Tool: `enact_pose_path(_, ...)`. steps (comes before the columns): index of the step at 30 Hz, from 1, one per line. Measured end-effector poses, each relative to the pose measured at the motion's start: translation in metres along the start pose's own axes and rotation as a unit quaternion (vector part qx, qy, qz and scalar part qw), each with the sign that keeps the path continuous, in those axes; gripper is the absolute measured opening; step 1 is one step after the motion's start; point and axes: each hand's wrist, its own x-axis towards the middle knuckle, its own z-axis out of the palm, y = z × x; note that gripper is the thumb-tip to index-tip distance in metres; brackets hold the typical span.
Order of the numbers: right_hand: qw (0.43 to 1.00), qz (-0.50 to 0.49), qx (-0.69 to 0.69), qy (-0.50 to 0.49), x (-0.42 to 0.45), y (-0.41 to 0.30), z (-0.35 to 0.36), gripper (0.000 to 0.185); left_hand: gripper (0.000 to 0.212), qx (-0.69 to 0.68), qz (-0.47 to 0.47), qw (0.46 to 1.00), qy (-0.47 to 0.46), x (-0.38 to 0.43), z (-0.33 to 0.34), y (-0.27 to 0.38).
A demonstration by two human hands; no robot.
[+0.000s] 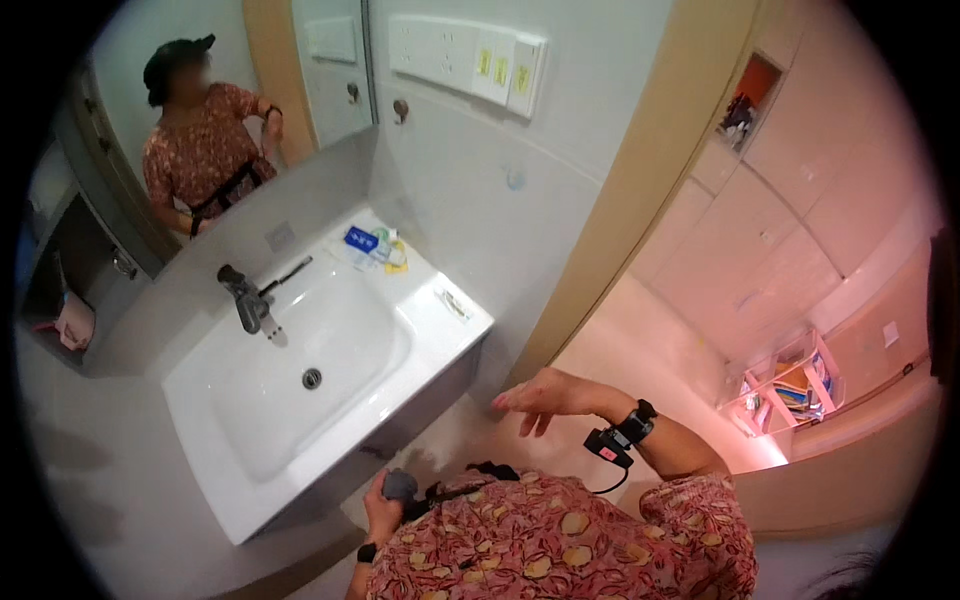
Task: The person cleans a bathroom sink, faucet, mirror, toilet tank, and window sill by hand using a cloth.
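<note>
My right hand is raised near the doorway, palm down with fingers bent and apart, holding nothing; a black device with a cable is strapped at its wrist. Low beside my waist, my left hand is closed around a dark grey rounded object, partly hidden by the hand and the black waist strap. Before me is a white washbasin with a dark faucet. Small blue, green and yellow packets lie at its back right corner, and a small clear packet lies on its right rim.
A mirror above the basin reflects a person in a cap. Switches and sockets are on the wall. A wooden door frame stands at the right; beyond it is a pink rack. An open shelf at the left holds a pink cup.
</note>
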Motion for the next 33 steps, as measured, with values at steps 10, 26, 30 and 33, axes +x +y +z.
enact_pose_path(10,0.604,-0.269,-0.575,0.481,-0.014,-0.172,-0.065,0.043,0.043,0.073,0.023,0.996,0.040,-0.032,-0.035,-0.011)
enact_pose_path(26,0.522,-0.142,-0.644,0.541,0.007,-0.223,-0.127,0.062,0.043,0.075,0.070,0.993,0.051,-0.046,-0.052,-0.057)
enact_pose_path(30,0.396,-0.233,-0.679,0.573,-0.019,-0.231,-0.123,0.052,0.044,0.100,0.173,0.979,0.034,-0.040,-0.057,-0.014)
enact_pose_path(33,0.287,-0.233,-0.706,0.604,-0.048,-0.236,-0.145,0.050,0.051,0.082,0.218,0.972,-0.012,-0.015,-0.052,0.036)
